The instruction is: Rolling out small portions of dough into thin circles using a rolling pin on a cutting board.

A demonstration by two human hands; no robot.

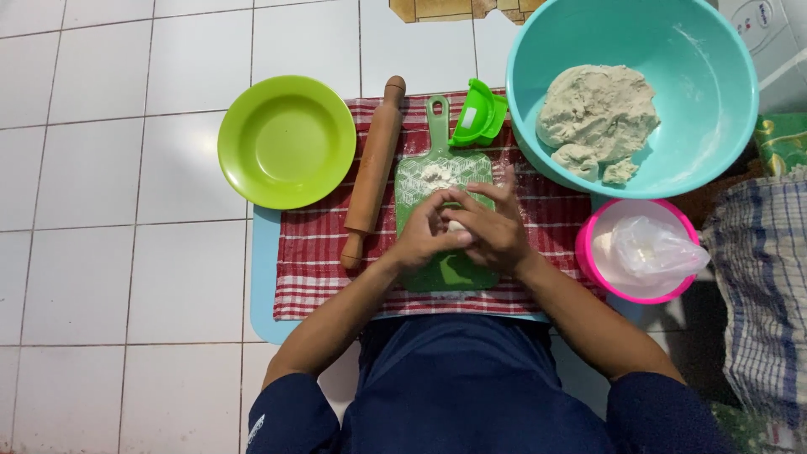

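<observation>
While both hands meet over the board, this is how the things lie:

Dough piece: a small pale dough piece [456, 227] sits between the two palms, mostly hidden, just above the middle of the green cutting board [443, 181].
Left hand: the left hand [424, 237] is cupped around the dough piece from the left side, fingers curled and touching it.
Right hand: the right hand [492, 225] covers the dough piece from the right and from above, fingers bent over it; the two hands touch each other.
Board: the green cutting board lies on a red checked cloth [311, 252], its handle pointing away from the person, with some flour on its far half.
Cloth: it is spread on a light blue mat [262, 277], which lies on the white tiled floor [118, 210].
Rolling pin: a wooden rolling pin [373, 172] lies just left of the board, on the cloth.
Mould: a small green folding mould [477, 113] stands near the board handle.
Plate: a lime green plate [287, 141] is at the far left.
Big bowl: a teal bowl [706, 76] at the far right holds a large dough mass [597, 118].
Small bowl: a pink bowl [588, 252] with a clear plastic bag [651, 252] is beside the right forearm.
</observation>
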